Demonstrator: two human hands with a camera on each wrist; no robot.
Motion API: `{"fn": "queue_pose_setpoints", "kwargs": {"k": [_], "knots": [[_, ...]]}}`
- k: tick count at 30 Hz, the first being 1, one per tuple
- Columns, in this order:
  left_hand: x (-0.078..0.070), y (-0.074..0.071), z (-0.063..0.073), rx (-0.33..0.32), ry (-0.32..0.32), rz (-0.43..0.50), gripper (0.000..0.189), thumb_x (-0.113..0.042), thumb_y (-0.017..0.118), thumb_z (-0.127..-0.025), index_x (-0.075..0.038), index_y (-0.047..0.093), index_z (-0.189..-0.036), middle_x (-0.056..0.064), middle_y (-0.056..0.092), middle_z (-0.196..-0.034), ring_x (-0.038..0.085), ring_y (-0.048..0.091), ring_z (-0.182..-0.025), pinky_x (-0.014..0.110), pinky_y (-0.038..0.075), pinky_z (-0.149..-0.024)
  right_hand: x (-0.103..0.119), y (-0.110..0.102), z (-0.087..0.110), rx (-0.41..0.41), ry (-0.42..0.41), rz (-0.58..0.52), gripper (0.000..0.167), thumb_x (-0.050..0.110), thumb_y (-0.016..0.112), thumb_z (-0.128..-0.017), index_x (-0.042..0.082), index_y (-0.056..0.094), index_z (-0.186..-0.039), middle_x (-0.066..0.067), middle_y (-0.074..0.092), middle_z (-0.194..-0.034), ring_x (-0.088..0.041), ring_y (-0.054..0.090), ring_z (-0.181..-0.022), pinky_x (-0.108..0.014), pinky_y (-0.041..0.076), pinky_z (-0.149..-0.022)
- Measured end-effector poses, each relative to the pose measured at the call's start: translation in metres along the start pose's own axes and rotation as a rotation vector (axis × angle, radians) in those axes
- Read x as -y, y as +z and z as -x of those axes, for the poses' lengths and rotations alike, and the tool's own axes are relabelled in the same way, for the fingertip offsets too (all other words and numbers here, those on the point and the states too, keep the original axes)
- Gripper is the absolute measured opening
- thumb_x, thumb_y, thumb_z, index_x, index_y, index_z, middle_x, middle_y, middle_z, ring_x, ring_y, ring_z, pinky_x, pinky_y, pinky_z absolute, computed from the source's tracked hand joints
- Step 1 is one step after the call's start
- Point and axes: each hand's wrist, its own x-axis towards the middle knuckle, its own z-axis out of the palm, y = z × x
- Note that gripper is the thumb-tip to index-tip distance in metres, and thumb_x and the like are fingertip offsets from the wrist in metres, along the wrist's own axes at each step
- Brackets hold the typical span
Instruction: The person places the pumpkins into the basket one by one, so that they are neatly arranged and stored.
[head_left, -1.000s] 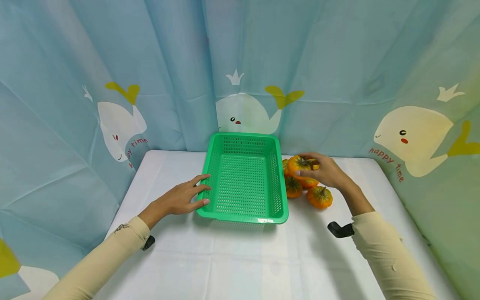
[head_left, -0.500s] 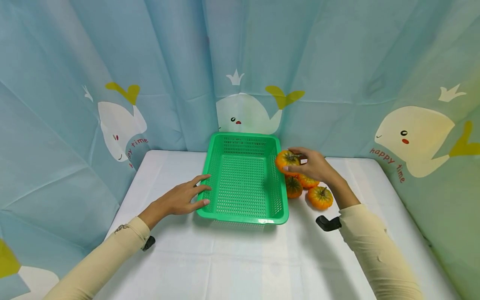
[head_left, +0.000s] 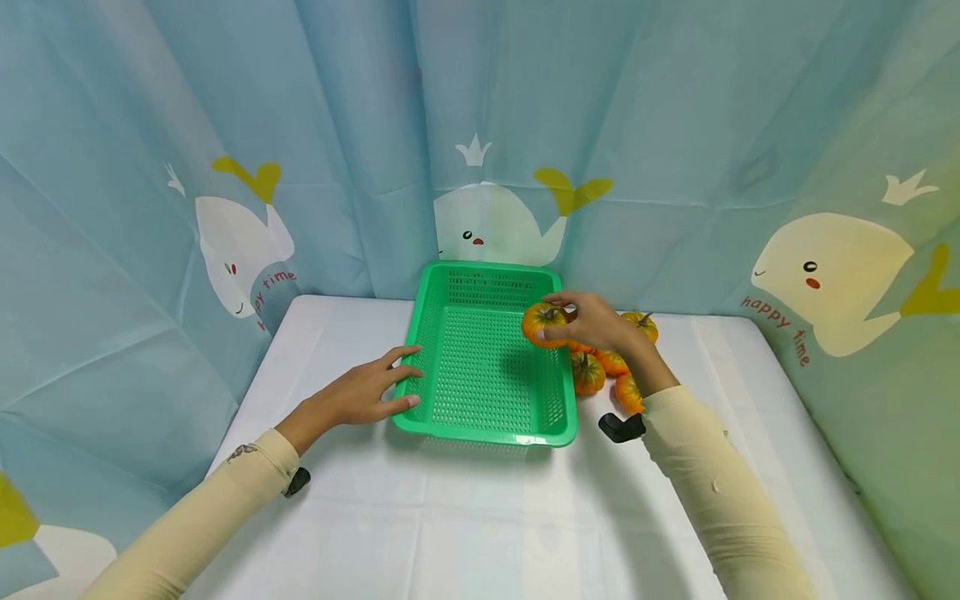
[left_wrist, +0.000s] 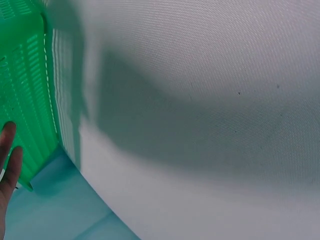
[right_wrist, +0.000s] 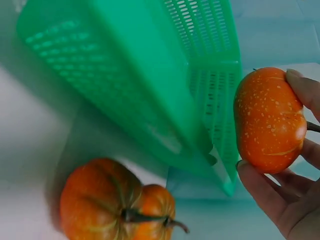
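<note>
Your left grip (head_left: 360,392) holds nothing; its fingers are spread and loosely extended at the left rim of the green perforated plastic basket (head_left: 480,375). Firm contact with the rim cannot be confirmed. The basket sits upright on the white-covered worktop (head_left: 480,517). Further right, a miniature orange pumpkin (head_left: 542,323) is raised over the basket's right side and appears to be inside the rim. It is judged light, stiff and mildly slippery, the skin being smooth; the stem (right_wrist: 313,127) is probably its weakest part. Take hold around the flanks, as you have it now, not by the stem. The pumpkin lies at the fingertips of your right grip (head_left: 596,321), pinched between thumb and fingers on opposite sides, stem towards the palm. Rightmost, the other pumpkins (head_left: 588,375) lie clustered beside the basket's right wall, partly hidden by your right arm (head_left: 697,450).
</note>
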Motion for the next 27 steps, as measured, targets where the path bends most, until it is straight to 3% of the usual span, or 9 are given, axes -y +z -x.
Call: {"fn": "queue_pose_setpoints", "kwargs": {"k": [10,21,27], "knots": [[0.0,0.003,-0.001,-0.004,-0.012,0.002,0.049,-0.047,0.057,-0.101,-0.014,0.06,-0.137,0.006,0.028,-0.163,0.024,0.068,-0.109,0.044,0.055,-0.085,0.016,0.011,-0.027,0.028,-0.003,0.013,0.068,0.031,0.077,-0.089,0.009,0.049,-0.148,-0.02,0.052,-0.144,-0.04,0.052,-0.128,-0.055,0.046,-0.102],[-0.001,0.001,0.0,0.008,-0.035,0.021,0.05,-0.048,0.057,-0.101,-0.014,0.06,-0.138,0.004,0.027,-0.164,0.025,0.067,-0.112,0.046,0.054,-0.088,0.021,0.032,-0.052,0.002,0.052,0.022,0.074,0.035,0.075,-0.089,0.008,0.044,-0.151,-0.023,0.053,-0.14,-0.04,0.053,-0.125,-0.054,0.047,-0.101],[-0.001,0.002,-0.001,-0.008,-0.004,0.0,0.049,-0.048,0.056,-0.101,-0.014,0.06,-0.136,0.007,0.029,-0.162,0.024,0.068,-0.107,0.045,0.055,-0.085,0.022,0.039,-0.059,0.009,0.088,-0.026,0.071,0.032,0.076,-0.09,0.004,0.045,-0.148,-0.023,0.052,-0.141,-0.039,0.055,-0.123,-0.05,0.05,-0.098]]}}
